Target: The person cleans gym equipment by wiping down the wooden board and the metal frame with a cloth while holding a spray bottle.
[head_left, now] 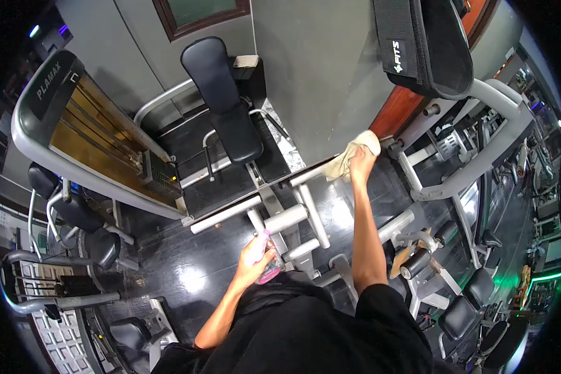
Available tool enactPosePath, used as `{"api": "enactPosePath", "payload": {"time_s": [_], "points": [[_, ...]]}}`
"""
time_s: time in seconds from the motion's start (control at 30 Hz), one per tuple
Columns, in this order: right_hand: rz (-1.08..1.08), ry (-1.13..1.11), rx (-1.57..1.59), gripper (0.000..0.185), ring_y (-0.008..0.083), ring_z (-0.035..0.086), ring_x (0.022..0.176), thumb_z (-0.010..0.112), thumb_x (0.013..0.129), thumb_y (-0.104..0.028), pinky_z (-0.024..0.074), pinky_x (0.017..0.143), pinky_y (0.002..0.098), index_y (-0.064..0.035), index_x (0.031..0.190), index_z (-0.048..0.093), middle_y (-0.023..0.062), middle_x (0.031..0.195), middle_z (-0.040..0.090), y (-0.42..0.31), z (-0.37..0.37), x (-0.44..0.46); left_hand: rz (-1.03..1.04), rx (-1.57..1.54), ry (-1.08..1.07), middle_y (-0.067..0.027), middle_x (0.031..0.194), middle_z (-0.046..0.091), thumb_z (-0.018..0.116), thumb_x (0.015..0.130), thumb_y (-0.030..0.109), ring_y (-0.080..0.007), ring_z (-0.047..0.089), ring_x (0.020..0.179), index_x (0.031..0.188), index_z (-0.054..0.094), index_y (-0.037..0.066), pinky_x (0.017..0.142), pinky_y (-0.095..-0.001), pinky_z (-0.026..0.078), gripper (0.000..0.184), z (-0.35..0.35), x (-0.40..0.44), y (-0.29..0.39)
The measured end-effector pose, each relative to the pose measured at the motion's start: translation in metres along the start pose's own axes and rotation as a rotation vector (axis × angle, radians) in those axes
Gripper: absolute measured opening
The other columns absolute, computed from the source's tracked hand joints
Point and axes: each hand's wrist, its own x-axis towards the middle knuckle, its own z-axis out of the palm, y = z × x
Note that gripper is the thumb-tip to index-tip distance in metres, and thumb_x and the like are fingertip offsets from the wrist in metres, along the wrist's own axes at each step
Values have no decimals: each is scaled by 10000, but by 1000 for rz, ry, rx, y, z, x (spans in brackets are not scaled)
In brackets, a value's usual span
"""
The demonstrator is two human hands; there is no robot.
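My right hand [361, 165] is stretched forward with its fingers closed round a pale yellow cloth [339, 167]. The cloth hangs bunched at the far end of a light grey bar [306, 177] on a machine frame; whether it touches the bar I cannot tell. Nearer my body, my left hand [251, 262] is wrapped round a spray bottle [269, 274] with a pink top and a pink lower part. My fingers cover much of the bottle. Just beyond it lies a thick grey cross tube [285, 219] of the same frame.
A weight-stack machine [96, 143] marked PLAMAX stands at the left, beside a black padded seat [234, 134]. A black belt [411, 56] hangs from a grey frame [508, 103] at upper right. Several more machines and benches line both sides of the dark, shiny floor [193, 268].
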Motion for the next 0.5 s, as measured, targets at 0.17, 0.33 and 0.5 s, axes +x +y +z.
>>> {"api": "enactPosePath", "payload": {"time_s": [0.17, 0.33, 0.5], "points": [[24, -112, -115, 356, 454, 392, 1214, 471, 868, -61, 333, 1032, 478, -131, 1188, 612, 289, 1324, 374, -62, -2, -31, -7, 0, 34, -53, 859, 611, 631, 875, 82, -134, 627, 736, 962, 566, 9, 697, -281, 512, 130, -7, -8, -6], [-298, -155, 50, 405, 415, 457, 1136, 478, 844, -1, 363, 986, 444, -130, 1206, 608, 262, 1190, 460, -101, 0, -89, -57, 23, 68, -49, 849, 609, 632, 875, 82, -128, 624, 746, 958, 569, 10, 701, -276, 511, 126, -8, -11, -3], [-434, -385, 52, 460, 374, 482, 1060, 542, 804, -13, 425, 926, 448, -101, 1255, 567, 187, 1128, 495, -174, 8, -162, -9, -7, 117, -44, 844, 605, 629, 876, 69, -118, 618, 750, 962, 569, 11, 706, -272, 512, 120, -17, -24, -1]]}}
